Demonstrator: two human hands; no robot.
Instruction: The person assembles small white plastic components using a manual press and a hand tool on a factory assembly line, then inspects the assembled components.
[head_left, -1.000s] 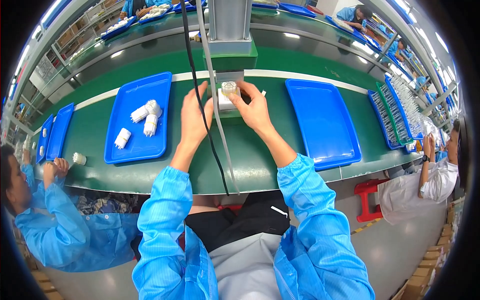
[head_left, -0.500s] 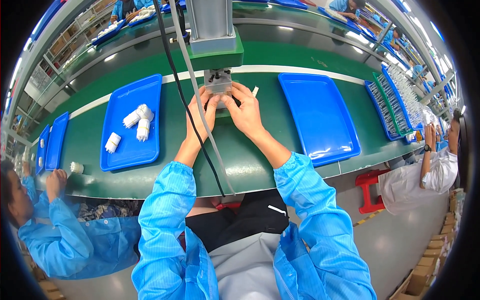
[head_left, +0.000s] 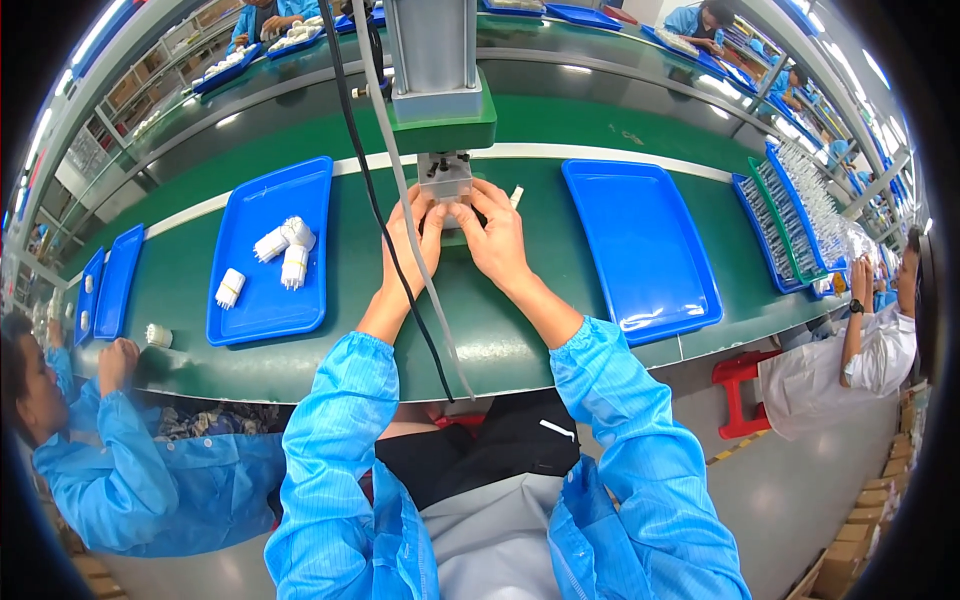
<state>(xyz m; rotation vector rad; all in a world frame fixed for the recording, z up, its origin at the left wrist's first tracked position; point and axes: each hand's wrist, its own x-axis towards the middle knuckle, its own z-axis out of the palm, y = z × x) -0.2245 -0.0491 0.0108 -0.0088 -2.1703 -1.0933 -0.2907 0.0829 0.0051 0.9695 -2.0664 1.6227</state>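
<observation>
One left hand [head_left: 415, 235] and one right hand [head_left: 497, 240] meet at the metal block [head_left: 445, 178], toward the bench's [head_left: 490, 350] far edge; fingers [head_left: 492, 205] curled, clamping cannot be told, any workpiece hidden between. Advisable: keep them clear of its underside.

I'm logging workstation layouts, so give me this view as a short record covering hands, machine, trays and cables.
Left hand: curled in close at the metal block; grip hidden
Right hand: opposite, at the same block; grip hidden
Machine: green plate above the block
Left tray: blue, holds four white parts
Right tray: blue
Cables: black cable and grey cable, crossing in front of the left hand
Table: green
</observation>
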